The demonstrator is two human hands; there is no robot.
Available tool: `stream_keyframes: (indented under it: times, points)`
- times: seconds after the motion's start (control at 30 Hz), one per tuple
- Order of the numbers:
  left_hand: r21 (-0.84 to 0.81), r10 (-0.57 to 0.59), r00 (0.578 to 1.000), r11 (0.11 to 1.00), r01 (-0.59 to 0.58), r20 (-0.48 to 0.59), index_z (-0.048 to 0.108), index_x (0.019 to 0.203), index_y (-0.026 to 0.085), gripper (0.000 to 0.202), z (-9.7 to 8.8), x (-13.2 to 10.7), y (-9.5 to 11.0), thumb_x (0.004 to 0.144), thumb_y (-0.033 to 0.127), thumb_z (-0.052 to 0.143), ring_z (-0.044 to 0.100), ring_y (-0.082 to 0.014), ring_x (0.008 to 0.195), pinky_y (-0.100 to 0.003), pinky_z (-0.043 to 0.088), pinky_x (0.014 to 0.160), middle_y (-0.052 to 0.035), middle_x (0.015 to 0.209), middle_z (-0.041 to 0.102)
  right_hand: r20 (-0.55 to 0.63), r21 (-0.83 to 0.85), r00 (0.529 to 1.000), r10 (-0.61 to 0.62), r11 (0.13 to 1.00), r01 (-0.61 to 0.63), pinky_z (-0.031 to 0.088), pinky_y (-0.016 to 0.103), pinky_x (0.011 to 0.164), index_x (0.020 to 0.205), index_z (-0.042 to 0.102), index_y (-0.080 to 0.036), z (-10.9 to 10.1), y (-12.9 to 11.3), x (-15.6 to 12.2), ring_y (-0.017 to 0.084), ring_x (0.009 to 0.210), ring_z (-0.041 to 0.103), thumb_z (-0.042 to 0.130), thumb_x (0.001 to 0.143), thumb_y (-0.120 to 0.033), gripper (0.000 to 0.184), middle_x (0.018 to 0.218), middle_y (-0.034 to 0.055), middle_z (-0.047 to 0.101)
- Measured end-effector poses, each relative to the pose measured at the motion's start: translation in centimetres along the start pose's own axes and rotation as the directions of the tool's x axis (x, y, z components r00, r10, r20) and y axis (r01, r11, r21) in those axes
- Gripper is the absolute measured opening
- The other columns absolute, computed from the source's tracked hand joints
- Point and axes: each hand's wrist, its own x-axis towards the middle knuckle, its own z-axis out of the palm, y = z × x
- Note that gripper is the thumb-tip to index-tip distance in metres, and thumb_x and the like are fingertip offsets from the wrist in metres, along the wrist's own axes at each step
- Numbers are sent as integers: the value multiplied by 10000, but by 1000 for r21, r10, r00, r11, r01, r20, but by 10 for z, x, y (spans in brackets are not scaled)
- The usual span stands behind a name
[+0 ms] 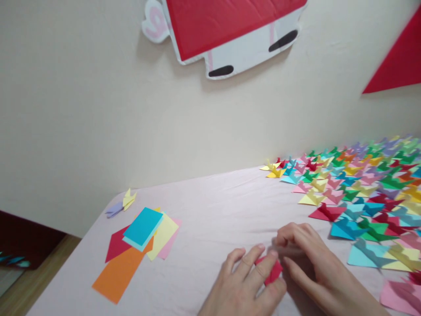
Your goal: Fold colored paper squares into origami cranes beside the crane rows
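Observation:
A small piece of folded red paper [272, 270] lies on the pale cloth, partly covered by my left hand [248, 278]. The fingers of that hand are spread and rest over the paper, pressing it against the surface. Just to the right is my right hand [312, 263], its thumb and bent fingers apart beside the paper's right edge. Nothing shows between the right thumb and fingers. How the red paper is folded underneath is hidden by the left fingers.
Rows of folded paper cranes [350, 230] fill the right side. On the left, coloured paper sheets [118, 274] overlap in a pile, with yellow [129, 199] and purple [115, 210] folded pieces behind. A wall [98, 109] with a red-and-white cutout [237, 26] bounds the back.

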Motion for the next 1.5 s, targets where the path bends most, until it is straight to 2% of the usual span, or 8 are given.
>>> stream_keyframes:
  times: [0.13,0.4,0.57,0.83,1.0,1.17,1.3,1.5]
  points:
    - [-130,-40,996,990,51,82,606,1149,249,290,-7,3,-7,928,429,559,520,-230,1141,-383,430,946,-42,1235,610,-79,-19,996,-32,999,30,508,321,726,962,532,-250,-2,-3,0,211,857,580,464,873,-170,138,910,35,610]
    - [-231,-324,924,901,367,201,585,1103,185,270,-21,4,-10,838,231,577,529,-246,906,-389,500,761,-82,974,566,205,-76,967,-152,982,170,491,356,797,859,593,-245,-1,-17,1,210,890,567,512,903,-165,122,915,46,634]
    - [-248,-319,933,902,354,170,576,1087,161,236,-19,3,-9,859,221,562,546,-262,1018,-413,505,845,-114,1132,605,266,-69,946,-188,975,213,489,331,794,856,619,-244,3,-17,4,199,902,581,552,896,-157,117,920,40,655]
    - [-256,-220,969,936,242,111,596,976,175,123,-22,2,-15,863,221,587,560,-223,994,-359,485,846,-61,1052,654,241,-27,954,-177,982,188,476,327,731,843,630,-240,7,-14,9,191,826,589,485,915,-104,211,851,38,668]
    - [-249,-171,972,946,207,161,578,865,189,31,-27,1,-20,857,215,592,566,-188,888,-322,479,784,-27,893,649,204,-51,961,-186,978,200,476,333,721,839,626,-237,6,-16,8,196,821,589,473,884,-72,229,829,35,661]
    - [-228,-165,985,958,172,52,589,836,177,79,-29,3,-19,881,156,528,572,-185,853,-317,483,758,-38,858,651,217,-20,948,-231,970,241,487,321,727,825,619,-236,4,-21,7,191,832,595,504,871,-87,194,849,35,662]
    - [-349,-262,965,902,254,25,600,834,178,132,-29,4,-17,894,107,506,563,-189,846,-321,481,742,-41,848,653,258,-27,943,-211,974,226,478,315,722,806,628,-237,5,-22,9,186,830,588,528,882,-103,184,835,25,661]
    - [-510,-456,879,728,457,137,565,765,183,122,-29,4,-17,824,80,539,541,-195,878,-326,469,728,-49,882,599,286,-57,952,-107,990,128,454,353,763,786,629,-236,8,-20,9,192,824,583,555,878,-141,152,834,17,653]
